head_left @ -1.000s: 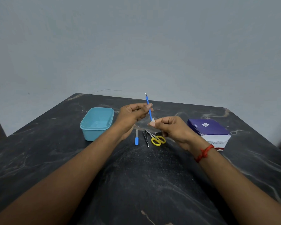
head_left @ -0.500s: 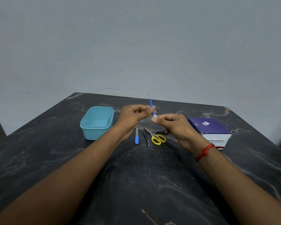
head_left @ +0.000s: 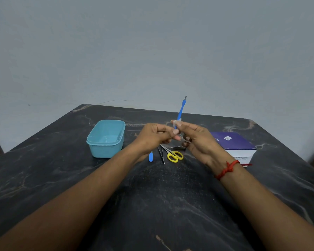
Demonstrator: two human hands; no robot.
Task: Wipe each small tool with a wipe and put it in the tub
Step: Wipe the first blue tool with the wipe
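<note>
A thin blue-handled tool with a forked metal tip stands nearly upright between my hands. My left hand pinches its lower end. My right hand grips a small white wipe wrapped around the handle. The teal tub, with nothing visible inside, sits to the left on the dark marble table. Below my hands lie a blue-handled tool, tweezers, yellow-handled scissors and a dark metal tool, partly hidden.
A purple and white box sits at the right, just behind my right wrist. A red thread band circles that wrist. A grey wall rises behind the table's far edge.
The blue tool has risen and tilted from leaning left to leaning slightly right. My hands came closer together, and the wipe slid up the handle.
</note>
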